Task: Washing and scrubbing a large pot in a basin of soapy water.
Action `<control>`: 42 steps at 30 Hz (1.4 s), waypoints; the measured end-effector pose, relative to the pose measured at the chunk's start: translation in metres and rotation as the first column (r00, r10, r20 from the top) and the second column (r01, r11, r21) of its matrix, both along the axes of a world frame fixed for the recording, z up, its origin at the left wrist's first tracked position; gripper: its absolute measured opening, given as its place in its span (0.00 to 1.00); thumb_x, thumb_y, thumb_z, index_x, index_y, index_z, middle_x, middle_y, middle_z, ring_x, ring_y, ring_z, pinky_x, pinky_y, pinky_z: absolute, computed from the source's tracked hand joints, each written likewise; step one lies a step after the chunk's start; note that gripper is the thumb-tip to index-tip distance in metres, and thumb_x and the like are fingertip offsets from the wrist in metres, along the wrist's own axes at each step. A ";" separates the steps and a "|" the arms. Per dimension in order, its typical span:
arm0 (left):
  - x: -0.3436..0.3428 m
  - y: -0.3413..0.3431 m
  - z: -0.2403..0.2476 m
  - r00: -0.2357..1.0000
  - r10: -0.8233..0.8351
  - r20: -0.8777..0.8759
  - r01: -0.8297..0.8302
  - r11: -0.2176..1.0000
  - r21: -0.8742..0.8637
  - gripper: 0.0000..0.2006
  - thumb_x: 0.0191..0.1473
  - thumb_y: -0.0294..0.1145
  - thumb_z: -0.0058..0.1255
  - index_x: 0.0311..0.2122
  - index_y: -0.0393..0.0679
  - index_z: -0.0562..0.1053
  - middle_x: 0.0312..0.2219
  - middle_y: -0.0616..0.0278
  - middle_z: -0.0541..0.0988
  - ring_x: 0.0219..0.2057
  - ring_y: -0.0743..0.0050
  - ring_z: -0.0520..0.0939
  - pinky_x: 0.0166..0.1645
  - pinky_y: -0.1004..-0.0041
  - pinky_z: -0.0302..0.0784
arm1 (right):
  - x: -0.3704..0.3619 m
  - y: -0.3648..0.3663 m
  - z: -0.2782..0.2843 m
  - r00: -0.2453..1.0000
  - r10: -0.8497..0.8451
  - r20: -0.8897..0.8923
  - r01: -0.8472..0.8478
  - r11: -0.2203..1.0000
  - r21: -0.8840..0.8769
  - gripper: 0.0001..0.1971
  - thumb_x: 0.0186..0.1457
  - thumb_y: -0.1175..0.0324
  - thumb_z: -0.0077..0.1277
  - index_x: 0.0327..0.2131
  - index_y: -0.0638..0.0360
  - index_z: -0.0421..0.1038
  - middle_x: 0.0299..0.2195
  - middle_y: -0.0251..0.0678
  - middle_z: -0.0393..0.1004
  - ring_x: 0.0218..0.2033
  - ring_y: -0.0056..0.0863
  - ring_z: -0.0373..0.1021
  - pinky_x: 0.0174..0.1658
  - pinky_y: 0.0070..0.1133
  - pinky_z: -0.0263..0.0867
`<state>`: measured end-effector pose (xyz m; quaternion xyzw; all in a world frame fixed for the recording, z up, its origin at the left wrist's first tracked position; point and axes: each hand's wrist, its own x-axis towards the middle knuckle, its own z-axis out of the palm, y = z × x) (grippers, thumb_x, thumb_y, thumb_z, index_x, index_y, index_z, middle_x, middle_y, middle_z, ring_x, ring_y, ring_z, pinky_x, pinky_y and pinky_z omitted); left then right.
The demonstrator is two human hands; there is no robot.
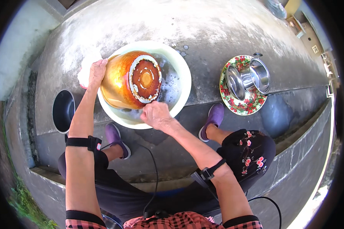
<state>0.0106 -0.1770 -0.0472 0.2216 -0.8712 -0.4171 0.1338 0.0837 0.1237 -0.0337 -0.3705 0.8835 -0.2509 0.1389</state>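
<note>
A golden-orange pot (116, 82) with a browned, scorched base lies tilted on its side in a wide pale basin (185, 82). Its base faces right and towards me. My left hand (98, 72) is closed on the pot's far-left edge, steadying it. Against the lower edge of the base presses my right hand (156, 115), its fingers curled in. Whatever those fingers may hold is hidden beneath them. Whitish patches ring the scorched base, and shallow, cloudy water shows in the basin to the right of the pot.
To the right, a floral tray (248, 108) carries a steel pot (260, 76) and a shiny steel dish or lid (235, 82). A dark pan (63, 110) stands at left. My purple shoes (214, 116) flank the basin on the concrete floor, where a wet patch (276, 114) shows.
</note>
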 end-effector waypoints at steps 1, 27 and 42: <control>-0.002 0.001 0.001 0.999 0.006 0.037 -0.005 1.000 -0.030 0.17 0.53 0.43 0.45 0.27 0.37 0.73 0.15 0.61 0.70 0.19 0.76 0.67 0.30 0.72 0.66 | -0.008 0.002 0.005 1.000 0.008 0.020 -0.012 0.973 0.230 0.09 0.48 0.66 0.44 0.24 0.58 0.74 0.24 0.41 0.75 0.30 0.36 0.73 0.40 0.39 0.61; 0.056 0.095 0.042 1.000 -0.019 0.007 0.001 0.415 0.910 0.18 0.55 0.41 0.46 0.44 0.37 0.69 0.33 0.59 0.76 0.33 0.72 0.77 0.38 0.72 0.75 | -0.100 -0.001 -0.038 0.998 0.050 0.041 -0.064 0.817 0.572 0.13 0.52 0.69 0.40 0.39 0.56 0.73 0.41 0.41 0.73 0.46 0.34 0.68 0.48 0.25 0.64; 0.070 0.123 0.117 0.925 0.333 -0.185 0.084 0.296 0.952 0.20 0.57 0.41 0.40 0.47 0.34 0.63 0.42 0.51 0.72 0.41 0.65 0.75 0.46 0.66 0.73 | -0.136 -0.005 -0.072 0.950 -0.168 0.262 0.097 0.959 0.265 0.23 0.49 0.58 0.45 0.50 0.53 0.64 0.47 0.48 0.67 0.50 0.42 0.63 0.52 0.29 0.59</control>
